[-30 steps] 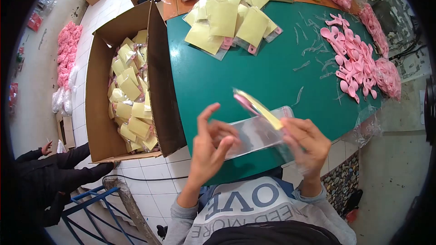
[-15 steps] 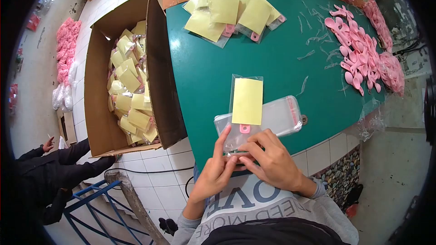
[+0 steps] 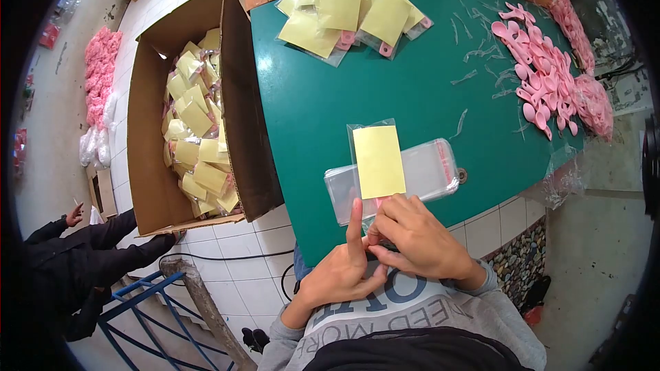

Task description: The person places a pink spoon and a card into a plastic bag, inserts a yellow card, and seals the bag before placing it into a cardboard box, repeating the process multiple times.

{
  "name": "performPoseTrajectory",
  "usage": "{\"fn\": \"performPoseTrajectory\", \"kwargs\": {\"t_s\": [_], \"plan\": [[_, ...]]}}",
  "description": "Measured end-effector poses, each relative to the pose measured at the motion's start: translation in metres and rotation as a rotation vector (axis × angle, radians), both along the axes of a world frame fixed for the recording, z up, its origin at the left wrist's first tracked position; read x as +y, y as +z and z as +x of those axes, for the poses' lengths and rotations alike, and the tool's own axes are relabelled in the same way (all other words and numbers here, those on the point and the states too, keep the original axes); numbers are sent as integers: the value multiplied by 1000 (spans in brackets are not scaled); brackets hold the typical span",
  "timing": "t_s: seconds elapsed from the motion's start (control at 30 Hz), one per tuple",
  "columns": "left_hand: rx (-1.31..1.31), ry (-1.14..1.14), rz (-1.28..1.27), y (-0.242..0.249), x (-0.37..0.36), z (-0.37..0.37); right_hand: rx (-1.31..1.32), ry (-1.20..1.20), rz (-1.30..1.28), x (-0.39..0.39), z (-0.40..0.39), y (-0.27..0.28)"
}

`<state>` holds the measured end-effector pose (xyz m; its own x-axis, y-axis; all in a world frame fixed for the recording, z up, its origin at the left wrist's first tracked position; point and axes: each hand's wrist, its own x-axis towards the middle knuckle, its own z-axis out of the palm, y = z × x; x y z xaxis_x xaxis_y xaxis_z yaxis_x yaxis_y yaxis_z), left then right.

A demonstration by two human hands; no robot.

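A clear plastic bag [image 3: 352,139] with a yellow card [image 3: 380,163] in it lies over a stack of flat clear bags [image 3: 426,168]. A bit of pink shows at the card's lower edge, mostly hidden by my right hand [image 3: 423,239]. That hand has its fingers bent in a pinch on the bag's near end. My left hand [image 3: 340,271] is at the same end, its index finger pointing up along the bag's left side and its thumb lower down. Its other fingers are partly covered, close to the bag's end.
Filled bags with yellow cards [image 3: 337,3] are piled at the table's far side. Pink spoons [image 3: 540,75] lie in a heap at right, near loose plastic strips [image 3: 462,122]. A cardboard box [image 3: 247,117] of filled bags stands left. A person in dark clothes [image 3: 89,254] is at far left.
Both hands have come nearer to my body and turned slightly. The bag with the yellow card has shifted a little towards me and tilted, and the pink piece is now more hidden.
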<state>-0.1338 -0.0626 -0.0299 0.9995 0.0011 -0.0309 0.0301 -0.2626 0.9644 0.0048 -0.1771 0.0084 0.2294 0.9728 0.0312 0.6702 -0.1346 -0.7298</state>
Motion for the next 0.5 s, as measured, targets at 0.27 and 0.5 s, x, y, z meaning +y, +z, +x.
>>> {"fn": "performPoseTrajectory", "kwargs": {"t_s": [0.27, 0.5], "plan": [[189, 149, -539, 4, 13, 9, -68, 46, 15, -7, 1, 4], [201, 93, -431, 12, 8, 10, -48, -76, -5, -6, 1, -3]]}}
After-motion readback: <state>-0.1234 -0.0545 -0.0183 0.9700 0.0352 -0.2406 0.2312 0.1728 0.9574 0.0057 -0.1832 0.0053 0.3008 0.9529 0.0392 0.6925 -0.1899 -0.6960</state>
